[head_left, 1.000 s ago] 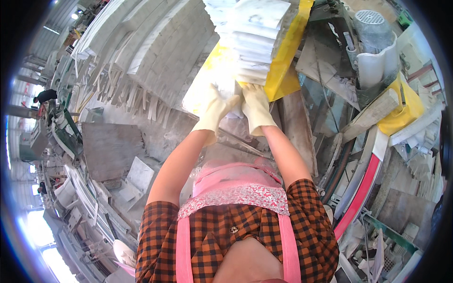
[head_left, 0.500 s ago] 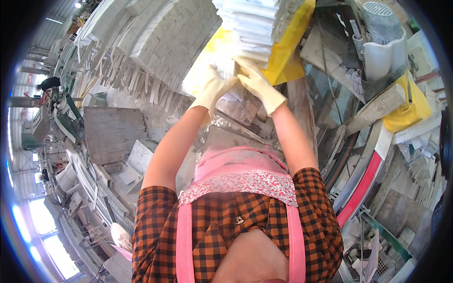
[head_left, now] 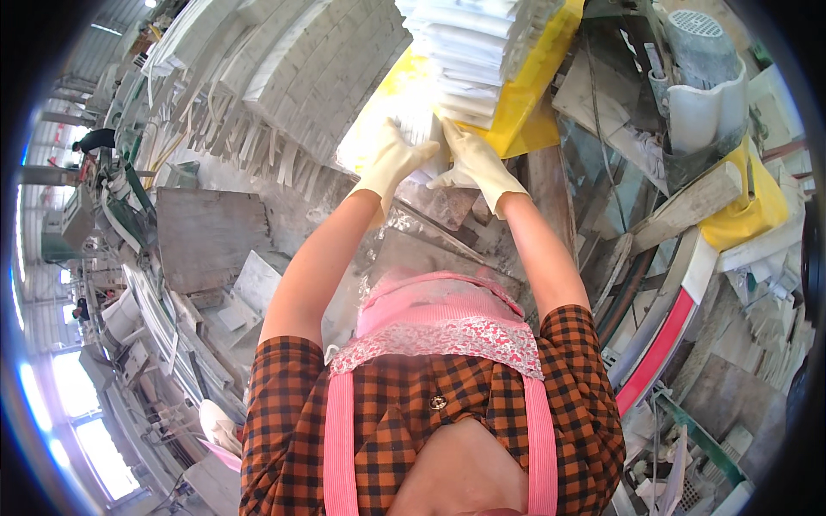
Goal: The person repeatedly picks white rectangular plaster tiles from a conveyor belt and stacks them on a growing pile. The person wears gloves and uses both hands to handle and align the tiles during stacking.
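Both my hands wear cream rubber gloves and reach forward to a small stack of thin white strips, partly washed out by glare. My left hand is bent around the left side of this stack, its thumb across the front. On the right, my right hand has its thumb spread from its stretched fingers, and the fingertips are near the stack's right side. Whether they touch it is hard to tell. Just beyond stands a taller stack of white slabs beside a yellow sheet.
Rows of stacked pale slabs fill the far left. A wooden beam runs on the right, near a grey motor-like cylinder and a yellow cloth. A flat grey board lies at left among stone scraps.
My right hand has drawn slightly right and its thumb has come away from my left hand. The left hand keeps its place at the small stack. The whole view has shifted slightly.
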`<state>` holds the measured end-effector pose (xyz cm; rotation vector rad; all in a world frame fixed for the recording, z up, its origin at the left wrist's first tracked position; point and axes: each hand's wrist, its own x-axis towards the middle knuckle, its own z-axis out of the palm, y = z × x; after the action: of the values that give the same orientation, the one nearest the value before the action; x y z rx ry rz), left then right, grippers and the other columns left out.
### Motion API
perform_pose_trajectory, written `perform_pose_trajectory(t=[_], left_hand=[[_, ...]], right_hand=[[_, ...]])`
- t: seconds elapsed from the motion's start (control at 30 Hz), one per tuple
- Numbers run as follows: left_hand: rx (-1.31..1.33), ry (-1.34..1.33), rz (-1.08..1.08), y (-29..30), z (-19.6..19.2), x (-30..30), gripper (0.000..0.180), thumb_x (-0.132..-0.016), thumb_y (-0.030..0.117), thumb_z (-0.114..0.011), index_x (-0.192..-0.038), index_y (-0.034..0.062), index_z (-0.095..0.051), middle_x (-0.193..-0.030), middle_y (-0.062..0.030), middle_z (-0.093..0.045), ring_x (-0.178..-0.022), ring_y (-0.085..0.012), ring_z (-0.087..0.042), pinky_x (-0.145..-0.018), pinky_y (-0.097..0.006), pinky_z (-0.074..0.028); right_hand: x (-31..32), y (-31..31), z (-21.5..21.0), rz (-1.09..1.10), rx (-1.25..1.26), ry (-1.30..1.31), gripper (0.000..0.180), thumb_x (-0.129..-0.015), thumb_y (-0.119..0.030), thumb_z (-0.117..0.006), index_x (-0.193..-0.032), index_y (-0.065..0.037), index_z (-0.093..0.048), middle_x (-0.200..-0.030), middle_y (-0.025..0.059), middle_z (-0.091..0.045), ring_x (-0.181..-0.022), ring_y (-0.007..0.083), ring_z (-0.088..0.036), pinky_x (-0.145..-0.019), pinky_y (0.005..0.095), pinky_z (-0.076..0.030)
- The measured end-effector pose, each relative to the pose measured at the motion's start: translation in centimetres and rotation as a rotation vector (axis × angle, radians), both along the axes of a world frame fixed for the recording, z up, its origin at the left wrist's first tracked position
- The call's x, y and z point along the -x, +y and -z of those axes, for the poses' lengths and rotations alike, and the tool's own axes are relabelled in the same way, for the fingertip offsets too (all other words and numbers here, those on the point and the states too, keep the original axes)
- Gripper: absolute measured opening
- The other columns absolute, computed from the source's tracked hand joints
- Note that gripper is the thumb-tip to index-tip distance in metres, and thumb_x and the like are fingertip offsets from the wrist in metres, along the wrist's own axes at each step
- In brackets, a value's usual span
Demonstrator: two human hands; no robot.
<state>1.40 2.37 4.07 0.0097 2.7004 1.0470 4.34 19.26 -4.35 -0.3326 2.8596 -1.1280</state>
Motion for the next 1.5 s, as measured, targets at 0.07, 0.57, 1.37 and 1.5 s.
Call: perform_pose_trajectory(t=[0.07, 0.57, 1.37, 1.5], left_hand=[[0.002, -0.001, -0.006, -0.1, 0.1, 0.0, 0.098, -0.067, 0.036, -0.088, -0.141, -0.0117, -0.045, -0.131, -0.0273, -0.062, -0.119, -0.0343, -0.064, -0.099, -0.040, -0.052], [0.623, 0.005, 0.309, 2.0, -2.1, 1.5, 0.058, -0.062, 0.050, -0.082, -0.102, 0.0080, -0.079, -0.100, -0.0149, -0.074, -0.100, -0.0266, -0.070, -0.083, -0.039, -0.054], [-0.657, -0.321, 0.113, -10.6, 5.2, 3.6, 0.063, -0.071, 0.048, -0.086, -0.103, -0.0047, -0.073, -0.082, -0.0121, -0.070, -0.068, -0.0215, -0.066, -0.059, -0.036, -0.052], [-0.977, -0.597, -0.030, -13.1, 7.6, 3.7, 0.047, -0.078, 0.031, -0.083, -0.109, -0.0023, -0.072, -0.088, -0.0094, -0.071, -0.074, -0.0180, -0.066, -0.059, -0.034, -0.051]], right_hand=[[0.4, -0.1, 0.0, -0.002, 0.098, -0.002, 0.144, -0.047, -0.034, -0.100, -0.162, -0.005, -0.017, -0.153, 0.0280, -0.044, -0.139, 0.0451, -0.045, -0.115, 0.0446, -0.042], [-4.1, -2.8, 0.6, 0.101, 0.160, 0.233, 0.071, -0.087, -0.030, -0.076, -0.141, 0.005, -0.048, -0.137, 0.0310, -0.057, -0.125, 0.0445, -0.057, -0.103, 0.0461, -0.048], [-5.8, -5.1, 4.6, 0.535, 0.250, 0.159, 0.045, -0.101, -0.019, -0.062, -0.140, 0.003, -0.057, -0.138, 0.0245, -0.062, -0.128, 0.0317, -0.061, -0.108, 0.0399, -0.046], [-5.4, -6.2, 3.7, 0.591, 0.079, 0.137, 0.042, -0.102, -0.015, -0.059, -0.140, 0.002, -0.057, -0.141, 0.0258, -0.060, -0.128, 0.0362, -0.060, -0.108, 0.0416, -0.046]])
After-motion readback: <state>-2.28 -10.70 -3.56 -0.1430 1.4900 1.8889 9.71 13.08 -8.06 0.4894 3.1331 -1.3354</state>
